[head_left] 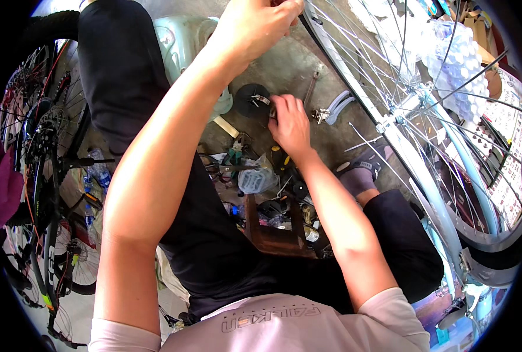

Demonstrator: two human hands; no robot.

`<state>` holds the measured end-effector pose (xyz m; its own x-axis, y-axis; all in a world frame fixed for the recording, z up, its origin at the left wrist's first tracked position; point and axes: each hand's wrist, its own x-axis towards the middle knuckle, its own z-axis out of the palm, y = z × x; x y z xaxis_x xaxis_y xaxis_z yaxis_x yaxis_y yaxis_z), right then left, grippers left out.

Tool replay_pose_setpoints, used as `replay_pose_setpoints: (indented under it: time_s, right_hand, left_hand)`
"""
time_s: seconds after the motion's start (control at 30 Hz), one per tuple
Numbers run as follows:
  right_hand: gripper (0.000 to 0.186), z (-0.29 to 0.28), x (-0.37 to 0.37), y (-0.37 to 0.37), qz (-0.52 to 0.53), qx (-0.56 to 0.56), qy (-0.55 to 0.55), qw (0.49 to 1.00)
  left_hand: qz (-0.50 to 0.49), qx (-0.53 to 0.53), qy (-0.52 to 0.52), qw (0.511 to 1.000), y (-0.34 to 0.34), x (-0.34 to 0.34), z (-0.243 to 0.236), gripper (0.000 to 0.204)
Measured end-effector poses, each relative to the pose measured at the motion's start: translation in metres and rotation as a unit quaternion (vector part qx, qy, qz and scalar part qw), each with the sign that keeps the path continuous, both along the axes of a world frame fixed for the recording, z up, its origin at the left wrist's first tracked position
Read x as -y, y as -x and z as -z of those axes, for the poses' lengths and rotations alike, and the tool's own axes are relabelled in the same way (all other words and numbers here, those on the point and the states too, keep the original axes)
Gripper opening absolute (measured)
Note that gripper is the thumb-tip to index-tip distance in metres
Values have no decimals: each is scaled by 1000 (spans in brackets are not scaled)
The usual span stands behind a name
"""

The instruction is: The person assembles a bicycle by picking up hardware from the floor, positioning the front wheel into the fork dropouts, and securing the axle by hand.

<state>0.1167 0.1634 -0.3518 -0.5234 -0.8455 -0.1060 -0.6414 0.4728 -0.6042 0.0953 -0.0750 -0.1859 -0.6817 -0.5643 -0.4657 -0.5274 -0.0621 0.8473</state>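
My left hand (254, 26) is at the top edge beside the rim (344, 69) of a spoked bicycle wheel. Its fingers are curled and partly cut off by the picture's edge, so what they grip is hidden. Lower down, my right hand (292, 126) reaches to the floor next to a black round disc (248, 107) with a metal piece on top. Thumb and fingers of this hand are bent together around something small and dark that I cannot make out. Right of it lie a wrench (311, 88) and a grey, curved brake-like part (339, 108).
A light blue bicycle frame (441, 193) stands at the right, and other bicycles (41, 141) crowd the left. Between my legs are green-handled pliers (235, 154), a clear plastic container (257, 178) and a brown wooden stool (272, 239). Bubble wrap (457, 64) lies at the upper right.
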Motion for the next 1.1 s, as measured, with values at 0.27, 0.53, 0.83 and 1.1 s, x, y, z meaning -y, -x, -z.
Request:
replay_pose_setpoints:
  time_s: [0.27,0.53,0.83,1.1]
  right_hand:
    - [48,17,26,2,-73,-54,-27,995]
    - [53,22,-47,11,322,-115,-50,939]
    - [29,37,-75,47,428,72,-106,895]
    - [30,3,-150,-28,202,58,-103,972]
  left_hand:
    - [-20,-8,-28,999,4,3,-2,33]
    - [-20,-34,-19,999,3,1,5,30]
    - [19,4,21,1000,6,-1,14,32]
    - [80,-36,79,993,-3,-15,39,35]
